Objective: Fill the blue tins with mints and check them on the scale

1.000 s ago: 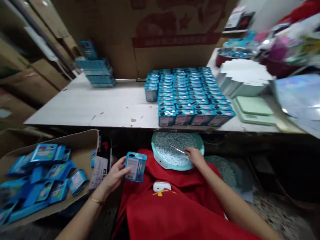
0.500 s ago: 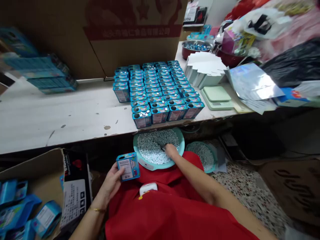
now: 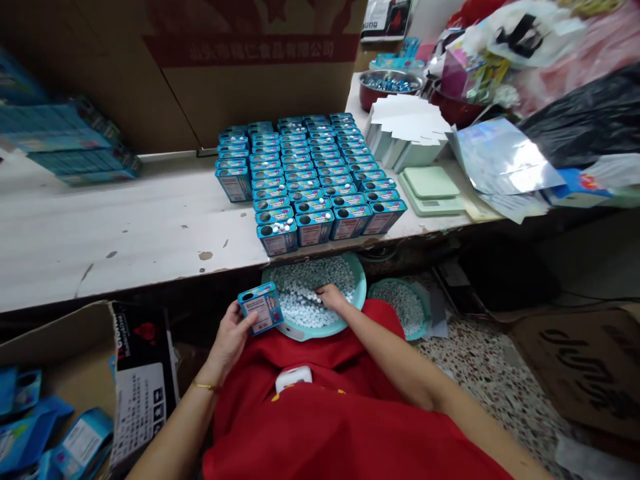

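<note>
My left hand (image 3: pixel 234 332) grips a blue printed candy box (image 3: pixel 261 309), thumb across its pale label. The box is tilted beside the left rim of a turquoise basin (image 3: pixel 361 283) on my lap, which is heaped with small white candies (image 3: pixel 311 313). Inside the basin, my right hand (image 3: pixel 330 297) is closed on a small dark scoop-like tool, mostly hidden among the candies. On the table ahead stand rows of upright blue boxes (image 3: pixel 315 230) with dark round holes in their tops. A few white candies lie on top of some boxes.
A carton (image 3: pixel 143 393) of blue boxes sits at lower left. More boxes (image 3: pixel 75 143) are stacked at the table's left. To the right are a pale green scale (image 3: pixel 431 190), folded white cards (image 3: pixel 410 127) and a second candy basin (image 3: pixel 425 313). A white case (image 3: pixel 293 378) rests on my lap.
My left hand has raised the candy box slightly and tilted it toward the basin. My right hand has shifted a little left and up within the candies. The camera view has also moved slightly.
</note>
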The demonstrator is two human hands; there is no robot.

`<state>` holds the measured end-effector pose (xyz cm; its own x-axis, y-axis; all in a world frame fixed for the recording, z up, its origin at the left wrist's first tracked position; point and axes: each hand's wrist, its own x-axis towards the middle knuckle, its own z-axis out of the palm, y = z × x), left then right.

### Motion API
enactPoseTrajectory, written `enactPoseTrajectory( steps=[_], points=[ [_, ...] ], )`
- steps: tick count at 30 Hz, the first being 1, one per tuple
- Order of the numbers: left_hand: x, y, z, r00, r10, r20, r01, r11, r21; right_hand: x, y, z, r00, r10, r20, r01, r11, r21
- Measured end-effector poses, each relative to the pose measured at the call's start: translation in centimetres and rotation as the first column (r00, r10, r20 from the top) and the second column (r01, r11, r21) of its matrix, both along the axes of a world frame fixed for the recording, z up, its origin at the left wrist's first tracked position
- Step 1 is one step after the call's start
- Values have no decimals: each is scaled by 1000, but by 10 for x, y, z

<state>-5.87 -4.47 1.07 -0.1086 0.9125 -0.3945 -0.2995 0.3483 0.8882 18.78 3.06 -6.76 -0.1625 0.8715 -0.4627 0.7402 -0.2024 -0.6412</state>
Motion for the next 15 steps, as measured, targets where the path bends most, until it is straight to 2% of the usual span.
enactPoseTrajectory(
  steps=[5, 10, 12, 15],
  points=[
    [6, 19, -3, 965, -57, -255, 89, 989, 116, 31, 3, 47, 984, -2, -180, -5, 999, -40],
    [23, 37, -12, 888, -126, -442, 230, 954, 191, 49, 13, 100, 916, -17, -400, -21, 996, -89],
    [31, 41, -14, 850, -160, -503, 295, 934, 202, 48, 18, 120, 936, 70, -346, -100, 993, -69],
    [40, 43, -16, 801, -178, -571, 352, 912, 210, 41, 25, 148, 949, 301, -88, -298, 953, 50]
  ],
)
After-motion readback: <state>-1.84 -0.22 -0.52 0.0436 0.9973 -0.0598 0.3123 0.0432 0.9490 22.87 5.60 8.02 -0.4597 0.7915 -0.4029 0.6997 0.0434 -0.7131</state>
